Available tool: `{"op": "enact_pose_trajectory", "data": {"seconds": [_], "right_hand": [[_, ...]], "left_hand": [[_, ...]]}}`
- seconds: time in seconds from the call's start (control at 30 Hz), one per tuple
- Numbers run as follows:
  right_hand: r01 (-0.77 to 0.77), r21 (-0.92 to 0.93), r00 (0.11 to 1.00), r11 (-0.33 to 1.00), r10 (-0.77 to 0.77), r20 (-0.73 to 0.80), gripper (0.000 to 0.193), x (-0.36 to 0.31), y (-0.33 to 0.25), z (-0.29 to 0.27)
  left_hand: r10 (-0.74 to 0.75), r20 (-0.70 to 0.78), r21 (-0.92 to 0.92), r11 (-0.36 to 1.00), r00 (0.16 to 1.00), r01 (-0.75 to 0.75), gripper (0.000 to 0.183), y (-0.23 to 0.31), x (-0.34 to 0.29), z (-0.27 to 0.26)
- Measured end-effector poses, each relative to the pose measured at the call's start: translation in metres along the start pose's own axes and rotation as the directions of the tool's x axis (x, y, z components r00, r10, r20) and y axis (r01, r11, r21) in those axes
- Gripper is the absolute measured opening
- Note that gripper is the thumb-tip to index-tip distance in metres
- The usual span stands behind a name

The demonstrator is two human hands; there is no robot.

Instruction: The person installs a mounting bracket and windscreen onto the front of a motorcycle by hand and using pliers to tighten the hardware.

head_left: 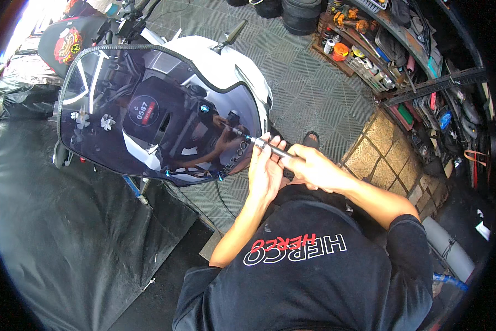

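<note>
A tinted motorcycle windshield with a dark rubber edge trim fills the middle left, over white bodywork. At its right lower edge I hold a metal socket driver, its tip against or very near a small blue bolt. My left hand steadies the front of the tool with fingers closed about the shaft. My right hand is wrapped round the rear of it. Other blue bolts, such as one at the upper part, sit in the windshield.
Shelves of bottles and tools stand at the upper right, beside yellowish tiles. A black seat is at the upper left, and a black sheet spreads at the lower left. Black buckets stand at the back.
</note>
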State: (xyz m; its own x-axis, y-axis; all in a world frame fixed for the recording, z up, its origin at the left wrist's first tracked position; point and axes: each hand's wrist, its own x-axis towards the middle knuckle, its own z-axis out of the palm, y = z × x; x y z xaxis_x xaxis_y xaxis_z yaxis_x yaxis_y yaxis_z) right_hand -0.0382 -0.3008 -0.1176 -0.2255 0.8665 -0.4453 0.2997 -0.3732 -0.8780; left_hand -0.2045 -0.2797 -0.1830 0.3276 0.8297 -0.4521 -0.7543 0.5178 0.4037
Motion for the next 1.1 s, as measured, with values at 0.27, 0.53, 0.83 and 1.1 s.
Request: {"op": "enact_pose_trajectory", "data": {"seconds": [0.27, 0.53, 0.83, 1.1], "right_hand": [[0.31, -0.607, 0.904, 0.732, -0.424, -0.05, 0.024, -0.009, -0.019, -0.003], [-0.387, 0.728, 0.921, 0.566, 0.203, 0.331, 0.029, 0.006, 0.004, -0.008], [0.291, -0.674, 0.89, 0.679, -0.45, -0.07, 0.025, -0.007, -0.017, 0.013], [-0.318, 0.749, 0.938, 0.581, 0.307, 0.16, 0.023, -0.005, -0.013, 0.014]], "left_hand": [[0.029, -0.045, -0.02, 0.999, 0.999, -0.03, 0.028, -0.003, -0.001, -0.006], [-0.005, -0.066, -0.047, 0.999, 0.998, 0.001, 0.02, 0.001, -0.002, 0.016], [0.041, -0.017, 0.017, 0.999, 0.999, -0.041, 0.013, -0.005, 0.004, -0.011], [-0.068, -0.05, -0.097, 0.993, 0.996, 0.062, 0.023, 0.005, -0.008, 0.015]]}}
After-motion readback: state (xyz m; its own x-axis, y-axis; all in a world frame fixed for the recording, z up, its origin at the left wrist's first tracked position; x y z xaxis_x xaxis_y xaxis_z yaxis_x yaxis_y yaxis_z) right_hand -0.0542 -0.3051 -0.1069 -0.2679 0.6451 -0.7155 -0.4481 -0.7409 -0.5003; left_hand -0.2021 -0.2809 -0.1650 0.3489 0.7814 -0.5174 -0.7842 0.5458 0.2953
